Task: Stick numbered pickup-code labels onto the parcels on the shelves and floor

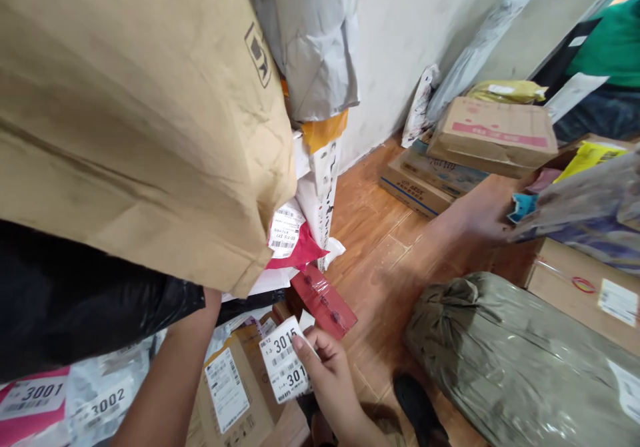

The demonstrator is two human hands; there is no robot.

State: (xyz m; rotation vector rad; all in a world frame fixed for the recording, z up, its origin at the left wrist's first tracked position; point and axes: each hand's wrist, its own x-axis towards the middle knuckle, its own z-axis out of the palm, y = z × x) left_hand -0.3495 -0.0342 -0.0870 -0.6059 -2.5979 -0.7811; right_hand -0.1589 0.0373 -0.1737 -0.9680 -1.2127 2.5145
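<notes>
My right hand point(327, 373) is low in the middle and pinches a strip of white number labels point(283, 361) printed 3015 and 301x. My left forearm point(175, 373) rises from the bottom left, and its hand is hidden behind a large brown paper parcel point(140, 100) and a black plastic bag point(75, 293). Below my arm lie grey parcels labelled 3001 point(35, 397) and 3002 point(103, 403), and beside it a small cardboard box point(235, 387). A red flat package point(324, 300) leans just above the labels.
A stack of grey, white and pink mailers point(315, 100) stands against the wall. An olive-green wrapped bundle point(515, 360) lies on the wooden floor point(380, 247). Cardboard boxes point(493, 133) are piled at right. Another person's blurred hand point(480, 213) holds a grey parcel point(580, 207) there.
</notes>
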